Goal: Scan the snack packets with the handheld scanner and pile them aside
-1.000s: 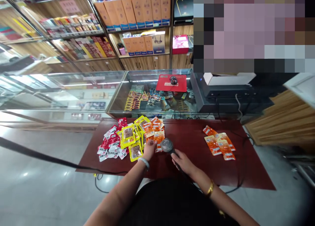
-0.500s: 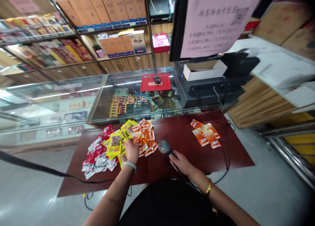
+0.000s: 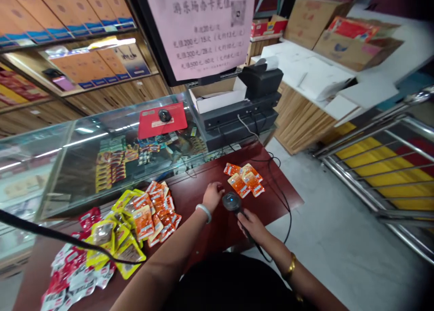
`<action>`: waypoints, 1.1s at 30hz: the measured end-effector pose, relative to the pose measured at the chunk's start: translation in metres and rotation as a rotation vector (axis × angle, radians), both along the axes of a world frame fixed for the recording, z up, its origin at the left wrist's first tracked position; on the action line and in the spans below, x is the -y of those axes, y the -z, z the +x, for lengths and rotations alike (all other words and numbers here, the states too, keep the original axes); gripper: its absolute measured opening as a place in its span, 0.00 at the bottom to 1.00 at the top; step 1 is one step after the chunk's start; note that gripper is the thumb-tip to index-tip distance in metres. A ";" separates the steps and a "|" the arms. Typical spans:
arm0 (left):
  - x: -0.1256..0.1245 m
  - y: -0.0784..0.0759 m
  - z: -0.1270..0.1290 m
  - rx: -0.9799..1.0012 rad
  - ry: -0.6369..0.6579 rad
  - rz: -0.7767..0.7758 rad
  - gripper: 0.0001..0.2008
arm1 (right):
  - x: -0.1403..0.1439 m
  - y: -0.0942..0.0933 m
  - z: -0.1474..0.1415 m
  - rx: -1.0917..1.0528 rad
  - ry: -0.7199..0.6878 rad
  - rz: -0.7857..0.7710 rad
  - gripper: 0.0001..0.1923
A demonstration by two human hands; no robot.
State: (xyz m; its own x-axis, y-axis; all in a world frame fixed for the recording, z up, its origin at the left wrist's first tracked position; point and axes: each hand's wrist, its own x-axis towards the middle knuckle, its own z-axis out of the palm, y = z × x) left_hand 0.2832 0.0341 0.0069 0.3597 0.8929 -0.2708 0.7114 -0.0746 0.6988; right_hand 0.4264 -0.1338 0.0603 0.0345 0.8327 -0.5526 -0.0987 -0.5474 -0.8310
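Note:
My right hand (image 3: 252, 225) is wrapped round the handle of a dark handheld barcode scanner (image 3: 232, 202), its round head tipped upward with a small blue light. Just left of the scanner head is my left hand (image 3: 213, 196), fingers slightly bent and apart, with nothing visible in them. Beyond it, to the right, several orange snack packets (image 3: 249, 181) lie in a small group. A larger heap to the left has orange packets (image 3: 159, 211), yellow packets (image 3: 120, 232) and red-and-white packets (image 3: 76, 270), partly overlapping.
The packets lie on a dark red tabletop (image 3: 212, 229). A glass display counter (image 3: 84, 153) stands behind, bearing a red mouse pad (image 3: 149, 121) and a mouse (image 3: 164, 115). A monitor with a pink sign (image 3: 206, 35) rises above a cash drawer (image 3: 237, 123). Black cable (image 3: 289, 220) trails at right.
My left hand has left the yellow and orange heap and moved right, beside the scanner. The view has turned to the right. My right hand keeps its hold on the scanner.

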 end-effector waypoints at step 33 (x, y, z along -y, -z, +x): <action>0.026 0.000 -0.147 0.512 -0.707 -0.336 0.14 | -0.041 -0.004 -0.084 -0.057 -0.356 0.084 0.29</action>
